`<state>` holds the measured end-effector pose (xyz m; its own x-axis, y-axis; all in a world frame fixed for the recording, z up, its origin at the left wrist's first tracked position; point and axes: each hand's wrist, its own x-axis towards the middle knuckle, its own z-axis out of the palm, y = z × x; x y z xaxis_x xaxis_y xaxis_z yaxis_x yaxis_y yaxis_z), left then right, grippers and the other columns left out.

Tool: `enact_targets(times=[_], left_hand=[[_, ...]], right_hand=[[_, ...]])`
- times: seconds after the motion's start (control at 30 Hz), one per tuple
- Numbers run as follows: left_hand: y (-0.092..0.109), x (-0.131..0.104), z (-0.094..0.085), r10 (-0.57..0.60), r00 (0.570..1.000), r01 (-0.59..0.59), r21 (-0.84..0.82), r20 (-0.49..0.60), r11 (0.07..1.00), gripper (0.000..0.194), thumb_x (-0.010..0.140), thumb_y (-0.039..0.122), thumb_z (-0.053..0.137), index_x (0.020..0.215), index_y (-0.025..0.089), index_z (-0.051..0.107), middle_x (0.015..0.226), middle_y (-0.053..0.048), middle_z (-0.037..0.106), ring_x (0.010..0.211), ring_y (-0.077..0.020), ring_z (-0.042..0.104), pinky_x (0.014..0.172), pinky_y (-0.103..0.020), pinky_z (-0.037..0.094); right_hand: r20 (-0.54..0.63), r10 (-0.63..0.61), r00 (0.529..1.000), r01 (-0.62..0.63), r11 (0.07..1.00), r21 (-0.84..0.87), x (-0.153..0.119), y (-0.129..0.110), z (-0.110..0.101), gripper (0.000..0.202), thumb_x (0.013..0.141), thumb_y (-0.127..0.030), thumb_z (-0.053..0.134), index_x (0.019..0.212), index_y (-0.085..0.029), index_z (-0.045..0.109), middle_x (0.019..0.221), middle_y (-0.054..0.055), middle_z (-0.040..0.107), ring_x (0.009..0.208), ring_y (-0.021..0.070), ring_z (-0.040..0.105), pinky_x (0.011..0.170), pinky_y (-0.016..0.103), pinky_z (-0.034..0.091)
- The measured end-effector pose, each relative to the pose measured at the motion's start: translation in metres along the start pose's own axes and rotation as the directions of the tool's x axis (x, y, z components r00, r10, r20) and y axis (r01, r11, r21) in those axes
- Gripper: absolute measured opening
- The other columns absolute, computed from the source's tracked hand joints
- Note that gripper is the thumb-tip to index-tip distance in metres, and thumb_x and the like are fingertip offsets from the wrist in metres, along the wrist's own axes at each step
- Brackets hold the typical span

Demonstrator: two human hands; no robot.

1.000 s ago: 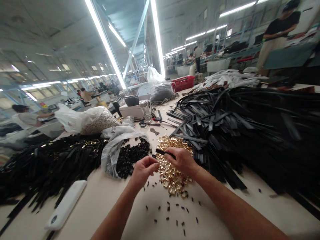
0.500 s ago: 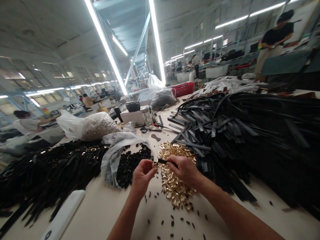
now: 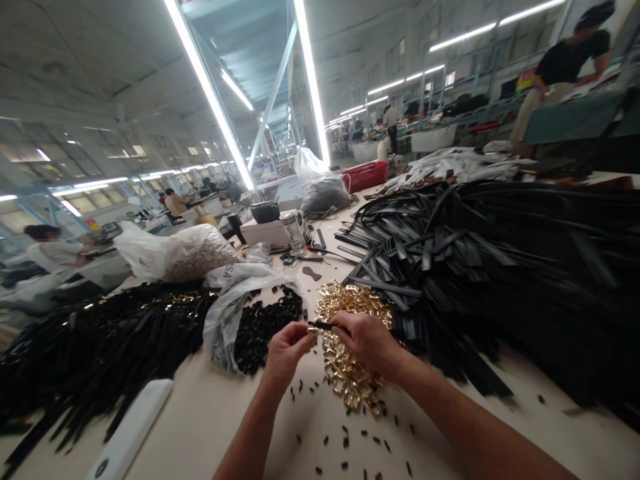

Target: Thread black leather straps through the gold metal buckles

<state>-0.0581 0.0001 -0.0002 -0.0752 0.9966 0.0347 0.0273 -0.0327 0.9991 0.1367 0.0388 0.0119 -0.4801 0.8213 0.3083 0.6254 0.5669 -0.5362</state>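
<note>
My left hand (image 3: 289, 345) pinches a small gold buckle (image 3: 313, 331) between thumb and fingertips. My right hand (image 3: 369, 339) grips a black strap (image 3: 325, 325), whose end meets the buckle; whether it passes through the frame is too small to tell. Both hands are raised over the table. Beneath and around the right hand lies a pile of gold buckles (image 3: 353, 390). Just left of it, small black loops (image 3: 265, 320) spill from a clear plastic bag (image 3: 220, 333), close to my left hand.
Long black straps (image 3: 450, 247) are heaped on the right. More straps, with gold buckles among them, form a pile (image 3: 110, 333) at left. A white device (image 3: 133, 427) lies in front. A glass jar (image 3: 293, 233) and red basket (image 3: 366, 176) stand farther back. Another person (image 3: 570, 67) bends over a table.
The strap end has moved left to the buckle, closing the small gap between them. Both hands stay in nearly the same place. The person at far right leans farther over.
</note>
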Motion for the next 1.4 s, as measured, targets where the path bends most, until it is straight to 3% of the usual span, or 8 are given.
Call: enact_targets(times=[0.17, 0.33, 0.6, 0.7, 0.8, 1.03, 1.23, 1.4], left_hand=[[0.000, 0.001, -0.001, -0.079, 0.997, 0.080, -0.151, 0.012, 0.985, 0.027, 0.065, 0.031, 0.080, 0.085, 0.015, 0.069, 0.067, 0.000, 0.063, 0.057, -0.0089, 0.053, 0.055, -0.020, 0.042], [-0.008, 0.005, -0.006, -0.157, 0.988, 0.153, -0.320, 0.013, 0.935, 0.028, 0.064, 0.027, 0.082, 0.086, 0.016, 0.069, 0.070, 0.002, 0.063, 0.055, -0.0049, 0.054, 0.052, -0.016, 0.042], [0.002, 0.002, -0.006, -0.311, 0.944, 0.325, -0.487, 0.112, 0.811, 0.032, 0.057, 0.026, 0.087, 0.081, 0.014, 0.070, 0.071, 0.001, 0.064, 0.058, -0.0039, 0.058, 0.059, -0.013, 0.049], [0.005, 0.000, -0.007, -0.264, 0.960, 0.276, -0.453, 0.091, 0.848, 0.028, 0.059, 0.024, 0.086, 0.080, 0.015, 0.070, 0.067, 0.002, 0.062, 0.055, -0.0033, 0.055, 0.055, -0.012, 0.047], [0.006, 0.000, -0.008, -0.183, 0.982, 0.190, -0.331, 0.050, 0.925, 0.022, 0.063, 0.025, 0.083, 0.076, 0.014, 0.068, 0.065, 0.001, 0.062, 0.056, -0.0046, 0.055, 0.053, -0.013, 0.043], [0.006, -0.003, -0.001, -0.144, 0.988, 0.151, -0.190, 0.049, 0.970, 0.022, 0.065, 0.029, 0.080, 0.072, 0.015, 0.064, 0.067, -0.001, 0.066, 0.063, -0.0103, 0.061, 0.054, -0.017, 0.042], [-0.001, -0.001, -0.002, -0.106, 0.994, 0.105, -0.149, -0.004, 0.983, 0.025, 0.065, 0.030, 0.080, 0.080, 0.015, 0.068, 0.067, -0.001, 0.067, 0.060, -0.0113, 0.062, 0.054, -0.019, 0.044], [-0.002, 0.001, -0.003, -0.123, 0.992, 0.116, -0.147, -0.036, 0.982, 0.030, 0.064, 0.032, 0.081, 0.086, 0.015, 0.070, 0.067, -0.001, 0.067, 0.056, -0.0100, 0.060, 0.052, -0.019, 0.044]], right_hand=[[0.058, -0.046, 0.997, 0.039, 0.991, 0.125, 0.001, 0.001, 0.003, 0.019, 0.089, -0.023, 0.053, 0.099, -0.027, 0.069, 0.083, 0.000, 0.071, 0.073, 0.0141, 0.064, 0.065, 0.022, 0.040], [0.085, -0.040, 0.996, 0.011, 0.951, 0.308, 0.001, 0.005, 0.007, 0.018, 0.088, -0.025, 0.054, 0.096, -0.025, 0.071, 0.068, -0.003, 0.067, 0.060, 0.0119, 0.058, 0.058, 0.021, 0.039], [0.206, -0.023, 0.978, -0.124, 0.732, 0.670, 0.000, 0.004, 0.006, 0.022, 0.088, -0.032, 0.052, 0.096, -0.019, 0.068, 0.058, -0.004, 0.054, 0.048, 0.0087, 0.049, 0.047, 0.019, 0.039], [0.200, 0.019, 0.980, -0.153, 0.719, 0.678, 0.001, 0.006, 0.001, 0.023, 0.088, -0.033, 0.050, 0.094, -0.017, 0.067, 0.057, -0.004, 0.054, 0.046, 0.0088, 0.048, 0.045, 0.019, 0.038], [0.099, 0.095, 0.991, -0.135, 0.803, 0.581, 0.003, 0.010, -0.002, 0.021, 0.087, -0.030, 0.050, 0.092, -0.018, 0.067, 0.059, -0.003, 0.057, 0.049, 0.0095, 0.050, 0.048, 0.020, 0.038], [0.062, 0.016, 0.998, -0.039, 0.916, 0.399, 0.002, 0.009, 0.003, 0.020, 0.088, -0.026, 0.051, 0.090, -0.019, 0.070, 0.064, -0.002, 0.061, 0.058, 0.0111, 0.053, 0.056, 0.021, 0.037], [0.106, -0.001, 0.994, -0.046, 0.898, 0.437, 0.002, 0.004, 0.006, 0.020, 0.087, -0.024, 0.052, 0.091, -0.019, 0.070, 0.063, -0.002, 0.060, 0.054, 0.0104, 0.050, 0.052, 0.020, 0.036], [0.159, -0.014, 0.987, -0.079, 0.824, 0.561, 0.000, 0.005, 0.010, 0.022, 0.087, -0.029, 0.052, 0.093, -0.018, 0.070, 0.060, -0.003, 0.056, 0.048, 0.0083, 0.046, 0.048, 0.019, 0.036]])
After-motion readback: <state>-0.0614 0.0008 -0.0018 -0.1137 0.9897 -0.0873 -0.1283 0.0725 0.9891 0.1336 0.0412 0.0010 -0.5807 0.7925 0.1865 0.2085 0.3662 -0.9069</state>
